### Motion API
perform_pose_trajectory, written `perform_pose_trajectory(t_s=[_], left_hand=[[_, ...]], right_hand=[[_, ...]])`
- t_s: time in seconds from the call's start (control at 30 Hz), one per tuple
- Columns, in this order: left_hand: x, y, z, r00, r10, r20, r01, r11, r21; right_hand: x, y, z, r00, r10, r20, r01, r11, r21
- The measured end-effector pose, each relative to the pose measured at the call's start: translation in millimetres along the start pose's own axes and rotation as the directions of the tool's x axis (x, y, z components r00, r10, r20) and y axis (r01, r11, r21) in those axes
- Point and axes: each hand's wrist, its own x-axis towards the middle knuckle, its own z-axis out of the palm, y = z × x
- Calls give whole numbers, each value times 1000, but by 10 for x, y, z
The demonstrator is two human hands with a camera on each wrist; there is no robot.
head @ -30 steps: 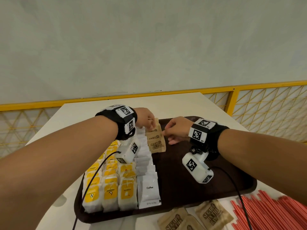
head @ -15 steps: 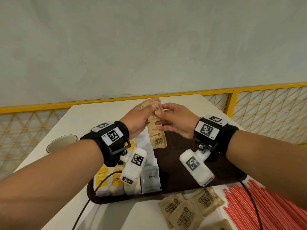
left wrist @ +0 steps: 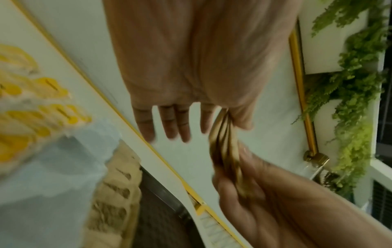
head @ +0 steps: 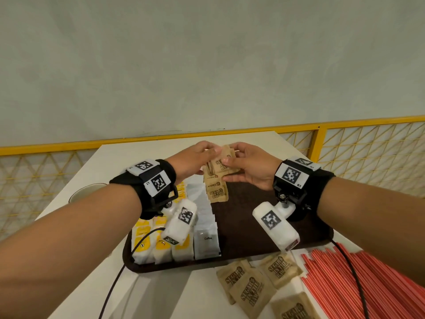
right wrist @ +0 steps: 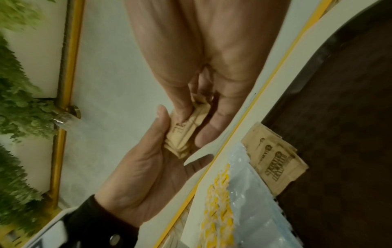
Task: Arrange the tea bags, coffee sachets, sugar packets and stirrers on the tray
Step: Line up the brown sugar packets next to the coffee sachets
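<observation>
Landmark: the dark brown tray (head: pixel 248 236), oblong with a raised rim and a finely textured floor, resting on the white table (head: pixel 142 157).

Nearest, in front of the tray's near rim, loose brown paper sugar packets (head: pixel 250 288) lie flat on the table, overlapping one another. To their right lies a bundle of thin red stirrers (head: pixel 345 279), straight and parallel.

On the tray's left part, white tea bags (head: pixel 161 246) with yellow labels stand in rows. Just right of them runs a row of white coffee sachets (head: pixel 205 240), overlapping from near to far. At the far end of the tray, beside that row, a short column of sugar packets (head: pixel 217 192) lies flat and overlapped.

Above the tray's far end, both forearms reach forward and converge, each wrist wearing a black strap with printed markers. The left hand (head: pixel 192 158) is held palm toward the right; its thumb and index finger pinch the upper edge of a small held stack of sugar packets (head: pixel 222 165), while the remaining fingers (left wrist: pixel 167 120) extend loosely. The right hand (head: pixel 249 168) grips the same stack from the opposite side, thumb on the printed face and fingers curled behind. The stack is held in the air, clear of the tray, its edges fanned slightly.

Left of the tray, a round paper cup (head: pixel 88 192) stands on the table. Beyond the table runs a yellow lattice railing (head: pixel 368 148).
</observation>
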Motion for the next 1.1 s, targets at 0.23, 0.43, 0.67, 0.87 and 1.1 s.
perform_pose_trajectory(t_s=[0.23, 0.43, 0.67, 0.87, 1.1], left_hand=[[140, -137, -95, 996, -80, 42, 66, 960, 272], [394, -165, 5, 973, -178, 148, 70, 834, 547], [576, -187, 74, 953, -222, 204, 23, 729, 684], [633, -217, 60, 949, -229, 218, -7, 675, 737], [646, -244, 66, 945, -248, 214, -12, 625, 780]], right_hand=[[95, 350, -98, 972, 170, -162, -189, 976, -111], [206, 566, -138, 957, 226, -183, -268, 929, -254], [289, 647, -265, 952, 189, -242, -291, 808, -512], [282, 608, -266, 956, 238, -172, -289, 866, -408], [205, 538, -315, 955, 276, -112, -298, 877, -376]])
